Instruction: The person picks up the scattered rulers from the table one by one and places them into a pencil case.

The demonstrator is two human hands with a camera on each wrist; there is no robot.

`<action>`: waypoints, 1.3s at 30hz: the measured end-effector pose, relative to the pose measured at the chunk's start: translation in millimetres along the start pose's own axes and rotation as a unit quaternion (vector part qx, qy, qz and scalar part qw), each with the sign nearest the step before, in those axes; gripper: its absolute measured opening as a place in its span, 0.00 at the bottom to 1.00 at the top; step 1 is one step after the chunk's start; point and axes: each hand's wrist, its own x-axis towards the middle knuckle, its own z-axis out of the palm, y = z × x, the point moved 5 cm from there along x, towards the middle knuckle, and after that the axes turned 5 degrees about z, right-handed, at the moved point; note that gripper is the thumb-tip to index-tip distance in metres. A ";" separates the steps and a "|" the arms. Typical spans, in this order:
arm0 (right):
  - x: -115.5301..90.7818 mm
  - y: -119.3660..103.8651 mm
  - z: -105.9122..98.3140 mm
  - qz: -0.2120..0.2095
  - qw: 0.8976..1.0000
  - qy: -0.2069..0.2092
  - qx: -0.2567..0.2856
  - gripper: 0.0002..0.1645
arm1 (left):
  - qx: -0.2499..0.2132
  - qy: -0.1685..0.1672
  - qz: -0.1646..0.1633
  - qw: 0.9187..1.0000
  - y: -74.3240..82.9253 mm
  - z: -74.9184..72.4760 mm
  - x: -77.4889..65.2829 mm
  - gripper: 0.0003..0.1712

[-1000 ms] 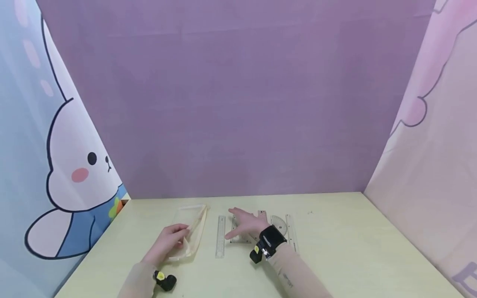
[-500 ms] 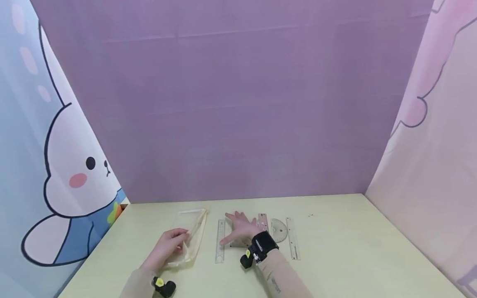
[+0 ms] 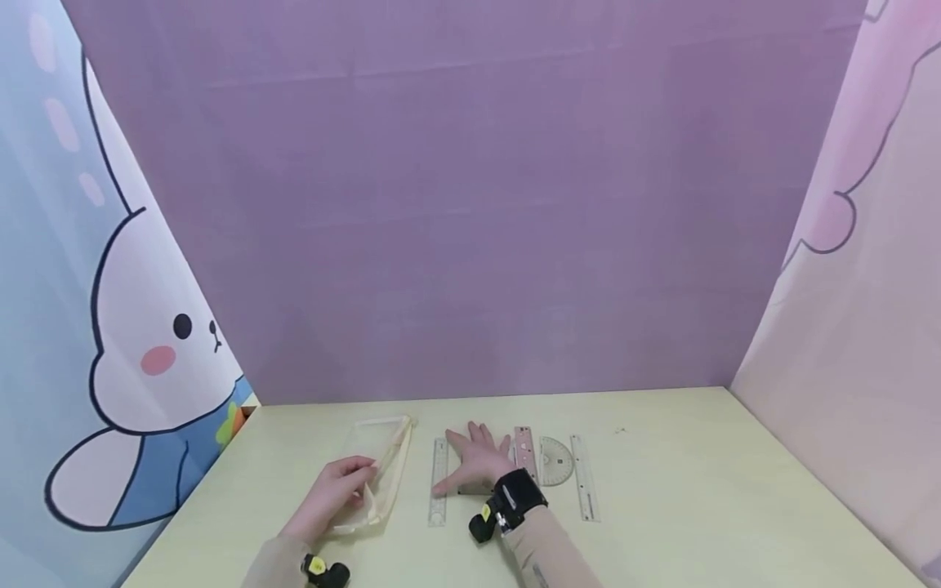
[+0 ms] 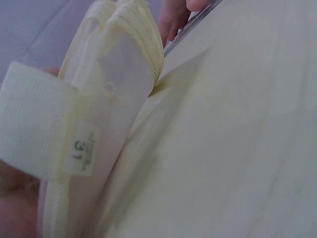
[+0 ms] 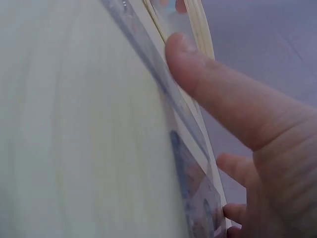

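Pouch (image 3: 391, 478) is being pinched by left hand (image 3: 341, 487) toward far-left corner of tabletop (image 3: 698, 490), right hand (image 3: 479, 462) being held splayed, empty; pink ruler (image 3: 524, 447) and protractor (image 3: 556, 462) being left outside, seemingly not bagged yet.

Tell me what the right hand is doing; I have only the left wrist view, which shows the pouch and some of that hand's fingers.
Observer: The head view shows the right hand with its fingers spread and its thumb over a clear ruler.
Operator: Name the first thing to the right of that hand.
Observer: A pink ruler, lying on the table.
Operator: Carry on along the row to its right end.
Observer: A protractor lies between the pink ruler and a second clear ruler.
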 end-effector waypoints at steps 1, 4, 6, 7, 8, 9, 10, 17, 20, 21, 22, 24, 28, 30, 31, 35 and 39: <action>-0.7 -0.1 1.4 0.000 1.000 -0.001 0.000 0.66 | 0.004 0.001 0.000 1.000 -0.7 -0.4 -1.0 0.17; -2.3 -1.6 3.3 -0.003 1.000 0.000 0.008 0.66 | 0.010 0.006 -0.001 1.000 -2.1 -1.5 -3.2 0.17; -2.5 -1.8 4.9 -0.003 1.000 -0.001 0.011 0.66 | 0.010 0.007 -0.003 1.000 -2.9 -1.9 -4.5 0.17; -2.2 -1.5 5.7 -0.004 1.000 0.001 0.012 0.66 | 0.011 0.007 -0.004 1.000 -3.4 -2.0 -4.9 0.17; -1.6 -1.1 6.6 -0.004 1.000 0.002 0.013 0.65 | 0.011 0.006 -0.005 1.000 -3.9 -2.0 -5.2 0.17; -0.9 -0.6 7.5 -0.005 1.000 0.004 0.014 0.65 | 0.012 0.005 -0.005 1.000 -4.4 -2.0 -5.4 0.17; 0.0 0.4 9.0 -0.006 1.000 0.006 0.011 0.65 | 0.012 0.005 -0.005 1.000 -4.8 -2.1 -5.7 0.17; 5.8 8.3 13.4 -0.002 1.000 0.023 0.014 0.63 | 0.007 -0.001 -0.003 1.000 -3.8 0.3 -5.1 0.17; 6.5 10.9 12.9 0.001 0.999 0.028 0.019 0.65 | 0.005 -0.001 -0.002 1.000 -2.6 1.6 -4.7 0.17; 6.8 11.9 13.1 0.003 0.999 0.029 0.018 0.66 | 0.005 -0.001 -0.001 1.000 -2.3 1.9 -4.6 0.17; 6.9 12.7 13.1 0.005 0.999 0.029 0.017 0.67 | 0.006 -0.001 0.001 1.000 -2.0 2.2 -4.5 0.18; 7.2 13.8 12.9 0.005 0.999 0.032 0.017 0.68 | 0.005 -0.001 0.003 1.000 -1.5 2.7 -3.9 0.18; 7.1 14.7 12.7 0.004 1.000 0.029 0.007 0.70 | 0.007 -0.002 0.007 1.000 -0.5 3.3 -3.4 0.18; 6.2 14.2 12.0 0.002 1.000 0.029 0.008 0.70 | 0.007 -0.003 0.004 1.000 -0.2 3.3 -3.1 0.18; 5.7 13.7 11.4 0.000 1.000 0.029 0.008 0.70 | 0.007 -0.004 0.003 1.000 0.1 3.3 -3.1 0.18; 5.4 12.3 9.2 -0.005 0.999 0.034 0.007 0.67 | 0.002 -0.004 -0.001 1.000 2.6 3.1 -3.5 0.17; 7.2 12.2 8.2 -0.007 0.999 0.038 0.006 0.66 | 0.000 0.000 -0.001 1.000 9.7 3.4 -6.7 0.17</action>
